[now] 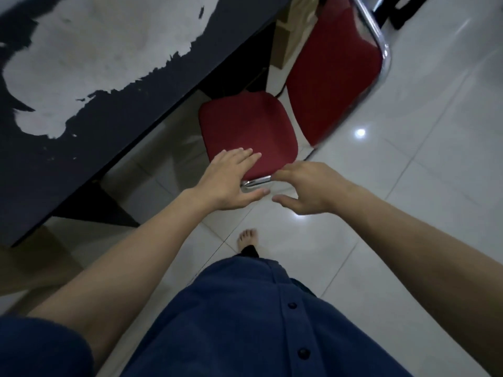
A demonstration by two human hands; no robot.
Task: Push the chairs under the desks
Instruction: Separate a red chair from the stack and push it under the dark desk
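Note:
A red padded chair with a chrome frame stands by the desk's long edge. Its nearer red pad [245, 131] has a chrome bar [257, 182] along the near side, and a larger red pad [332, 77] lies beyond it. The dark desk [81, 172], with its top worn to white in a big patch, fills the upper left. My left hand [231, 180] lies flat on the nearer pad, fingers spread, thumb below the bar. My right hand [307, 186] hovers at the bar's right end, fingers curled toward it and thumb apart.
Glossy white floor tiles [422, 186] spread to the right and toward me. A cardboard box [283, 47] sits under the desk behind the chair. A dark furniture leg [400, 14] stands at the top right. My bare foot [247, 239] is on the tiles below the hands.

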